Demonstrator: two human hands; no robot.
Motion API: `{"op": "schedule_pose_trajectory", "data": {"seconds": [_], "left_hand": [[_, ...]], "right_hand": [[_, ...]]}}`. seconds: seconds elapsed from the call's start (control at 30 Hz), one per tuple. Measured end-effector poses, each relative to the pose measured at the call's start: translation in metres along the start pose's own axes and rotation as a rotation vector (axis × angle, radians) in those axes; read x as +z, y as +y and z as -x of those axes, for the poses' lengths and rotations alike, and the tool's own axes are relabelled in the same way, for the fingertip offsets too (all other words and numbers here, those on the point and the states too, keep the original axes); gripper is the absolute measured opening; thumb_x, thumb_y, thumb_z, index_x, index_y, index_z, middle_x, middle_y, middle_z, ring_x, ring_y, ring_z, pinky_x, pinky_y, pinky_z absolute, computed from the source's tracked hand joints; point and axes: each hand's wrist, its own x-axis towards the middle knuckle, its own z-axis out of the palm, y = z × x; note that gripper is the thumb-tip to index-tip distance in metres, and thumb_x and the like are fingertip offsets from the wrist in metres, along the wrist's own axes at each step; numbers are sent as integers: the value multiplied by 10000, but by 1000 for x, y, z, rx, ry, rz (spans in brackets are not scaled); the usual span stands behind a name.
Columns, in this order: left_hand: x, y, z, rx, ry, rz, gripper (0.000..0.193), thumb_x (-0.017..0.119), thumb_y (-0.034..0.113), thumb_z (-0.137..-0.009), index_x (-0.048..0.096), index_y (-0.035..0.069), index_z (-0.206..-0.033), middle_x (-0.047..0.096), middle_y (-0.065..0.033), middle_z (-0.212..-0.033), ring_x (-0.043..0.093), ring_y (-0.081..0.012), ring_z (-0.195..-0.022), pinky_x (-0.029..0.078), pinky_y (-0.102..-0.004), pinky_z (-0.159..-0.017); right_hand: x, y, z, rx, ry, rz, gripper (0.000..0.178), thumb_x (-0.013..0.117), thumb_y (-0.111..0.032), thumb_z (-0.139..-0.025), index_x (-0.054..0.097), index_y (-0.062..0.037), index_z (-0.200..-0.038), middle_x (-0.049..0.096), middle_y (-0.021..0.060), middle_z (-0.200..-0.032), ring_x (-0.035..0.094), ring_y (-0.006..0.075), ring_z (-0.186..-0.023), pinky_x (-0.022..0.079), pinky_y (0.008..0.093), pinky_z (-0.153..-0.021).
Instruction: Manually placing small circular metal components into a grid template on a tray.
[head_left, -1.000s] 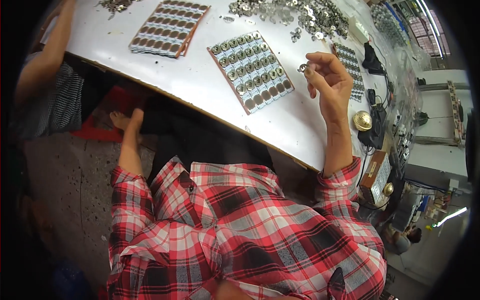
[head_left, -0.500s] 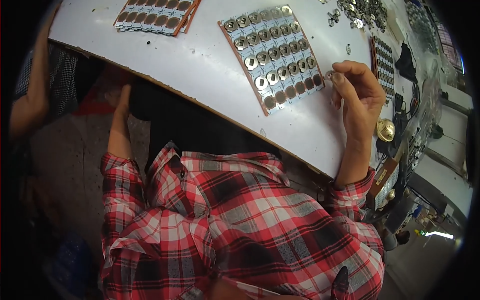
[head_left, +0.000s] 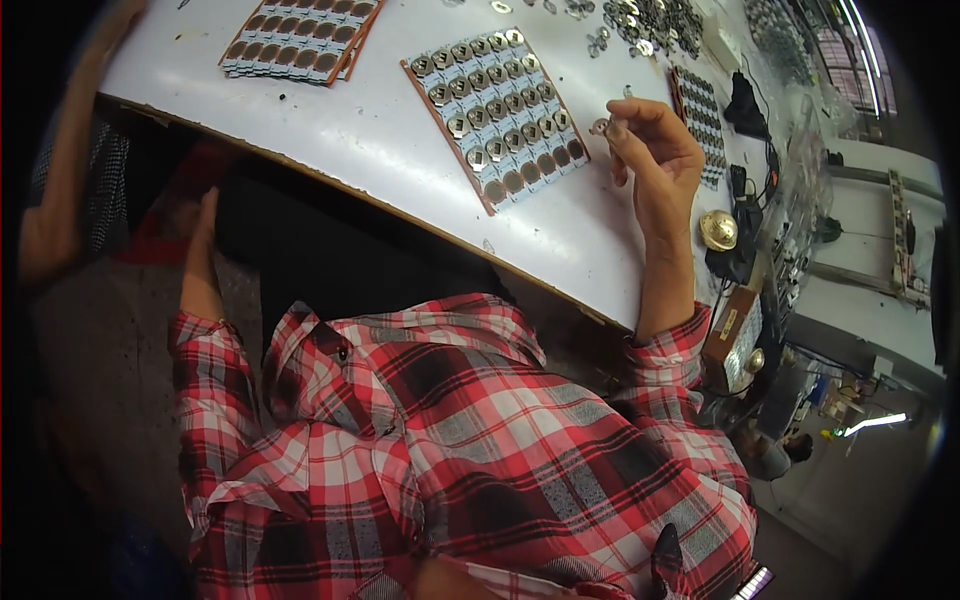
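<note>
Pinched between the thumb and forefinger of the right hand [head_left: 660, 160], a small metal piece [head_left: 600, 127] (its long axis and any lettering too small to make out) hangs just off the right side of a panel [head_left: 513, 182] whose own long axis slants from upper left to lower right, its nearest row showing bare dark discs. White table [head_left: 370, 140] stretches from that panel leftward to a stack of panels [head_left: 297, 42] and nearward to the slanting front edge, below which the left hand [head_left: 205, 215] hangs, its grip impossible to tell.
</note>
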Motion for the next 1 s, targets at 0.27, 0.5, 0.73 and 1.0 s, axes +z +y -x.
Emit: {"op": "schedule_pose_trajectory", "data": {"seconds": [0.27, 0.5, 0.73, 1.0], "left_hand": [[73, 77, 112, 458, 48, -701, 282, 568, 213, -1025, 705, 7, -1160, 717, -62, -1083, 652, -186, -993, 530, -331, -878], [252, 195, 332, 1736, 90, -548, 173, 687, -45, -766, 688, -35, -939, 714, -146, -947, 688, -316, -812, 569, -387, -747], [312, 251, 327, 1689, -278, -1123, 411, 734, 291, -901, 701, 12, -1202, 623, -206, -1344, 511, -382, -1335, 389, -554, -1097], [318, 243, 301, 1645, -223, -907, 305, 729, 160, -868, 712, 3, -1129, 669, -160, -1245, 556, -334, -1264, 389, -532, -1059]], "right_hand": [[20, -5, 7, 32, -68, -4, 152, 725, -19, -927, 716, 5, -1077, 667, -10, -821, 531, 31, -610, 391, 181, -538], [33, -10, 10, -22, -27, 150, 144, 704, 0, -950, 713, 13, -1093, 718, 30, -912, 556, 24, -635, 393, 168, -538], [42, -27, 23, -47, -253, 140, 175, 689, 39, -951, 679, 43, -1126, 719, 55, -988, 612, 48, -745, 450, 178, -610], [48, -32, 0, 1, -485, 307, 132, 679, 56, -948, 675, 58, -1080, 704, 57, -1004, 641, 74, -809, 497, 205, -680]]}}
